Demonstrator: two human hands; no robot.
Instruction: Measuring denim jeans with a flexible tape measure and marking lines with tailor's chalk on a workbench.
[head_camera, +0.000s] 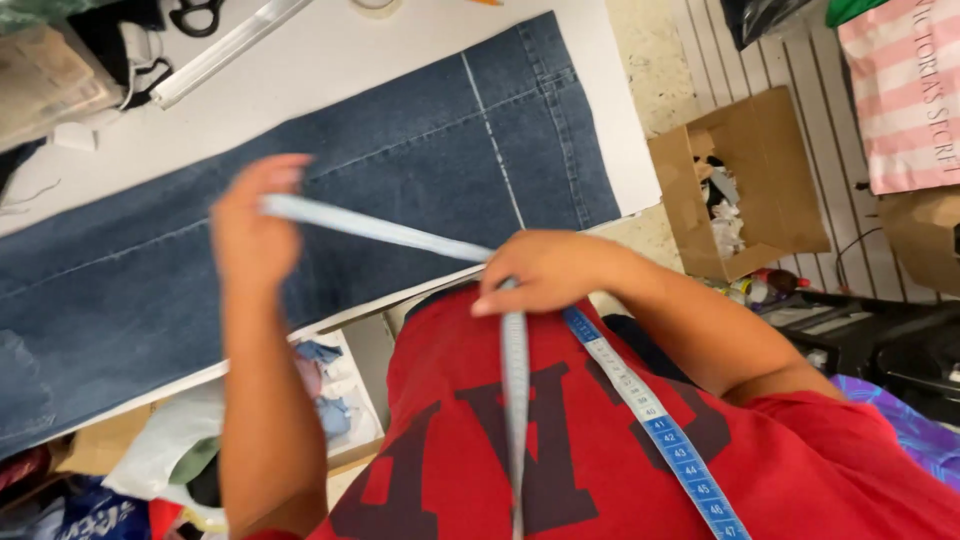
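Observation:
A pale blue measuring tape (385, 231) is stretched between my two hands above the table edge. My left hand (255, 228) is raised and blurred, pinching one end of the tape. My right hand (545, 270) grips the tape near my chest, and from there the tape hangs down over my red shirt (600, 450). Another length of tape runs down the shirt to the right. Under my hands a piece of dark blue denim (420, 150) with a white chalk line lies flat on the white table (330, 60).
Black scissors (197, 15) and a long clear ruler (225, 50) lie at the table's far side. An open cardboard box (735, 180) with scraps stands on the floor to the right. A striped pink bag (905, 90) is beyond it. Bags and fabric scraps sit under the table.

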